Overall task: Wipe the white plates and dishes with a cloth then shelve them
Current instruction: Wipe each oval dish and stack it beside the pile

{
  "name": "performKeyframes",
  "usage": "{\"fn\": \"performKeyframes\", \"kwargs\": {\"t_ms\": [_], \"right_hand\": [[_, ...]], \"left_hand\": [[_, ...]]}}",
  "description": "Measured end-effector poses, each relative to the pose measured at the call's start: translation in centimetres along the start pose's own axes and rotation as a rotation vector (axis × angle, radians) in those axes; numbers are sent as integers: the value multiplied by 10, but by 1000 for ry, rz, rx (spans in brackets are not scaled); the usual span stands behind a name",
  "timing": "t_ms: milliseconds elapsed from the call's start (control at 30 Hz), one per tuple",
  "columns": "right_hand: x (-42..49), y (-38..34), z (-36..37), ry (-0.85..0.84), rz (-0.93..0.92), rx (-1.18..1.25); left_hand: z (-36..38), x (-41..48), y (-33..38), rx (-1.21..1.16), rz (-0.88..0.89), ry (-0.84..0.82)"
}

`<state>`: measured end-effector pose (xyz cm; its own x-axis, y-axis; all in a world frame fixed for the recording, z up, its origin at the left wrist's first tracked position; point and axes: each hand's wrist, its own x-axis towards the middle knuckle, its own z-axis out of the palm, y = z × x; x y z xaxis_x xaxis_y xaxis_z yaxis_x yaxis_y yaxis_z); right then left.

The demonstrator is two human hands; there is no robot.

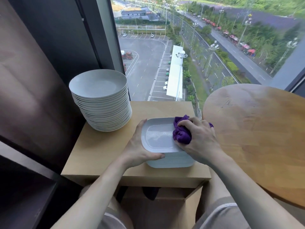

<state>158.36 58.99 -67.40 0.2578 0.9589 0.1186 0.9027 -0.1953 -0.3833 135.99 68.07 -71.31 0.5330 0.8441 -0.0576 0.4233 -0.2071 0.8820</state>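
Honestly can't read any text anywhere here, no labels, brands or numbers on anything I can see.

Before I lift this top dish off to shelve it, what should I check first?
1. Left hand grips the top dish at its left edge: ok.
2. Purple cloth bunched in the right hand and pressed on the dish: ok.
3. Dish wiped dry: not ok, droplets show in its middle.
4. Stack of rectangular dishes underneath sits flat on the wooden stand: ok.
5. Stack of round plates stands apart from both hands: ok.
6. Shelf space for the dish: cannot tell, not plainly in view.
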Motion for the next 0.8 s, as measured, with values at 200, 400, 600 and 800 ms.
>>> {"fn": "performKeyframes", "kwargs": {"t_ms": [200, 400, 600, 800], "right_hand": [[18, 2, -14, -102, -15, -23], [23, -11, -20, -228, -46, -195], [40, -40, -12, -287, -145, -213], [42, -82, -6, -414, -284, -66]], "left_hand": [[9, 5, -2, -122, -33, -12], [14, 4, -6, -202, -24, 26], [18, 6, -7, -260, -31, 28], [14, 4, 4, -259, -25, 13]]}}
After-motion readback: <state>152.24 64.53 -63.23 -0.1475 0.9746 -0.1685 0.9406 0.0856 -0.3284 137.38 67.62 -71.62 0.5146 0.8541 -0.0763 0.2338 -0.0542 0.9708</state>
